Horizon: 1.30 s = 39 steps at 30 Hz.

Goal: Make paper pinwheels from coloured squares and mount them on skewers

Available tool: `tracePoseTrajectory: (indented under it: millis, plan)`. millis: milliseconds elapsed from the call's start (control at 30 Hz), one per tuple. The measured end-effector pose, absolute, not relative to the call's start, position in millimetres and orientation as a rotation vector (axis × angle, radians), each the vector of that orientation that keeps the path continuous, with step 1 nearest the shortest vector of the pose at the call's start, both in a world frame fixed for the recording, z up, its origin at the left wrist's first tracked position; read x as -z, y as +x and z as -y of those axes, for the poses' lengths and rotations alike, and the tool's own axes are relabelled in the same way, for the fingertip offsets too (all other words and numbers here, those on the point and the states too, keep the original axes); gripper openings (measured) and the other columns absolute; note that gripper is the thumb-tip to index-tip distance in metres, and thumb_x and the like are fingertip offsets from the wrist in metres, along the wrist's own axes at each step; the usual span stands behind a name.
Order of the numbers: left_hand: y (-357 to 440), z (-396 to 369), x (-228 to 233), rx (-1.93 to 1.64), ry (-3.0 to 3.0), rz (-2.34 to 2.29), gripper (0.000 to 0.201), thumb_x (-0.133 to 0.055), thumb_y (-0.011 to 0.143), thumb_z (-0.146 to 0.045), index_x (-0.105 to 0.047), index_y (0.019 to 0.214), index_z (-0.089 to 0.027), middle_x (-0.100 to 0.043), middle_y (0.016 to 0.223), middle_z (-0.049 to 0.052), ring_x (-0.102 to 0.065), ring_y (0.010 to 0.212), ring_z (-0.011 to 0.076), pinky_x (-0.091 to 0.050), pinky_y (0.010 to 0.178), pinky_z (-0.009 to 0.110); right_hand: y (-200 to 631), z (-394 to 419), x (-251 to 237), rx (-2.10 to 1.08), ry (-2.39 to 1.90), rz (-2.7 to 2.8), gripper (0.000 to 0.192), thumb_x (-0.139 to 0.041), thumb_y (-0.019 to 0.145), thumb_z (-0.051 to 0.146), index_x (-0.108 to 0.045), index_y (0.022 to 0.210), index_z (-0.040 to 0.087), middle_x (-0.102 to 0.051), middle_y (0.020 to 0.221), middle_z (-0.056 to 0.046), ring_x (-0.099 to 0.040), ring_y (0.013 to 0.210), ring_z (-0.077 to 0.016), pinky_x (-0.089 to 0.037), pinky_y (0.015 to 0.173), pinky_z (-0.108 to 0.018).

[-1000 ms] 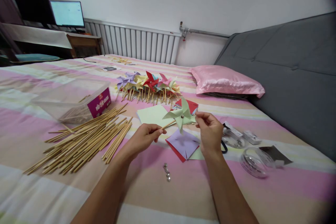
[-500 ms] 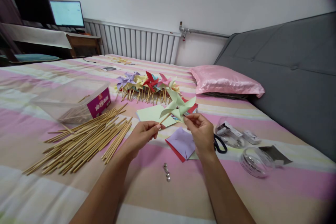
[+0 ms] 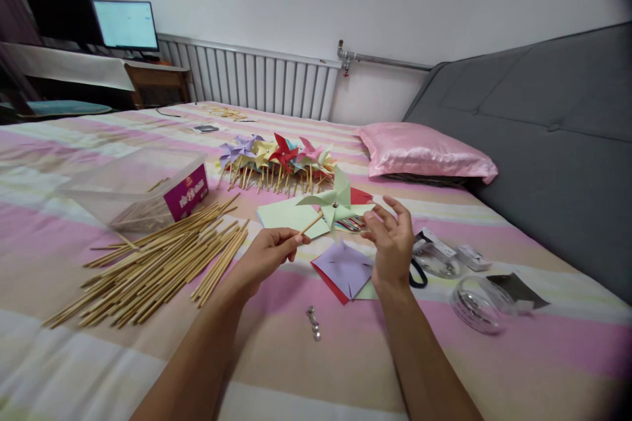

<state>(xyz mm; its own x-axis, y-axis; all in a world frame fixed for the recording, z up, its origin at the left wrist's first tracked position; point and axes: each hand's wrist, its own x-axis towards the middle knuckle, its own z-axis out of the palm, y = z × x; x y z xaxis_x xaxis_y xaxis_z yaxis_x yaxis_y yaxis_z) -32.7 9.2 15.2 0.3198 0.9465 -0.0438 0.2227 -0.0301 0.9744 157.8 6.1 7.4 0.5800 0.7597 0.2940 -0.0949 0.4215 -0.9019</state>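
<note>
My left hand (image 3: pixel 271 253) pinches the wooden stick of a pale green paper pinwheel (image 3: pixel 332 202), which is tilted up to the right. A small shiny pin sits at the pinwheel's centre. My right hand (image 3: pixel 392 243) is beside its right blade, fingers apart; whether a fingertip touches the blade I cannot tell. Below lies a stack of cut paper squares (image 3: pixel 342 268), purple on top with red and green under it. Pale green paper sheets (image 3: pixel 281 216) rest behind my left hand. A short row of silvery pins (image 3: pixel 313 325) lies on the bed between my forearms.
Many bamboo sticks (image 3: pixel 153 270) are spread at left beside a clear plastic box (image 3: pixel 128 171). Several finished pinwheels (image 3: pixel 281 158) stand in a group behind. At right are scissors (image 3: pixel 419 274), round clear containers (image 3: pixel 481 306) and a pink pillow (image 3: pixel 424 152).
The pinwheel's blades have turned about the centre. My right hand has moved slightly right and opened its fingers, while my left hand keeps its hold on the stick.
</note>
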Motion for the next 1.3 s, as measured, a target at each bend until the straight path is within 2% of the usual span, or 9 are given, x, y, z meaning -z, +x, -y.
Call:
tracePoseTrajectory:
  millis: [100,200,267,500,600,700,800,967,1300]
  plan:
    - [-33,-9,-15,-0.819,1.518,-1.116,0.037,-0.055,0.075,-0.046,-0.068,0.088,-0.014,-0.044,0.056,-0.004,-0.031,0.051,0.0085,-0.023,0.051,0.023,162,-8,-7,-0.576,-0.982,0.81,0.041,-0.066,0.068,0.036,-0.058,0.105,0.02,-0.063,0.101,-0.006,-0.058,0.075,-0.0123,-0.043,0.054,-0.02]
    - [-33,-8,-14,-0.814,1.528,-1.112,0.038,-0.055,0.075,-0.046,-0.069,0.088,-0.014,-0.043,0.056,-0.004,-0.032,0.051,0.0084,-0.023,0.051,0.023,164,-11,-4,-0.583,-1.045,0.761,0.028,-0.068,0.066,0.038,-0.065,0.082,0.015,-0.063,0.076,-0.002,-0.054,0.064,-0.0105,-0.041,0.051,-0.02]
    - [-33,-8,-14,-0.819,1.532,-1.107,0.038,-0.055,0.075,-0.047,-0.069,0.088,-0.014,-0.043,0.056,-0.004,-0.032,0.052,0.0084,-0.023,0.05,0.023,163,-12,-3,-0.588,-1.067,0.736,0.027,-0.07,0.063,0.038,-0.065,0.075,0.014,-0.059,0.064,0.001,-0.05,0.057,-0.0093,-0.04,0.049,-0.02]
    - [-34,-10,-14,-0.857,1.522,-1.104,0.038,-0.055,0.074,-0.048,-0.068,0.085,-0.014,-0.045,0.058,-0.003,-0.034,0.054,0.0091,-0.024,0.05,0.022,161,-7,-4,-0.7,-1.142,0.848,0.025,-0.071,0.06,0.038,-0.066,0.066,0.014,-0.055,0.053,0.002,-0.048,0.053,-0.0105,-0.04,0.05,-0.023]
    - [-33,-10,-14,-0.849,1.546,-1.122,0.036,-0.054,0.075,-0.046,-0.067,0.084,-0.014,-0.045,0.058,-0.003,-0.036,0.055,0.0095,-0.025,0.052,0.023,163,-8,-3,-0.64,-1.181,0.865,0.025,-0.069,0.062,0.039,-0.066,0.067,0.014,-0.059,0.06,0.0,-0.052,0.06,-0.0129,-0.043,0.057,-0.025]
    - [-32,-10,-13,-0.828,1.581,-1.152,0.034,-0.053,0.076,-0.045,-0.067,0.08,-0.014,-0.045,0.056,-0.003,-0.036,0.055,0.0099,-0.025,0.053,0.023,165,-9,-1,-0.583,-1.159,0.885,0.029,-0.07,0.063,0.038,-0.068,0.082,0.016,-0.066,0.077,-0.002,-0.057,0.074,-0.0158,-0.045,0.07,-0.029]
    - [-32,-10,-11,-0.79,1.597,-1.118,0.033,-0.053,0.077,-0.043,-0.068,0.082,-0.014,-0.047,0.057,-0.003,-0.037,0.056,0.0105,-0.025,0.054,0.023,164,-9,-1,-0.71,-1.102,0.952,0.033,-0.071,0.063,0.036,-0.068,0.089,0.016,-0.068,0.086,-0.004,-0.06,0.082,-0.0181,-0.045,0.079,-0.032]
    - [-32,-10,-8,-0.719,1.641,-1.059,0.033,-0.052,0.079,-0.041,-0.068,0.087,-0.014,-0.046,0.056,-0.003,-0.036,0.056,0.0106,-0.024,0.053,0.023,158,-7,-2,-0.885,-1.063,0.936,0.029,-0.073,0.061,0.034,-0.07,0.082,0.014,-0.071,0.084,-0.005,-0.063,0.08,-0.0208,-0.048,0.078,-0.034]
    - [-30,-9,-10,-0.745,1.641,-1.043,0.032,-0.052,0.078,-0.041,-0.07,0.085,-0.014,-0.046,0.054,-0.002,-0.038,0.054,0.0109,-0.025,0.052,0.023,159,-10,2,-0.842,-1.064,0.934,0.032,-0.073,0.06,0.035,-0.07,0.085,0.014,-0.071,0.088,-0.006,-0.064,0.084,-0.0213,-0.048,0.082,-0.036]
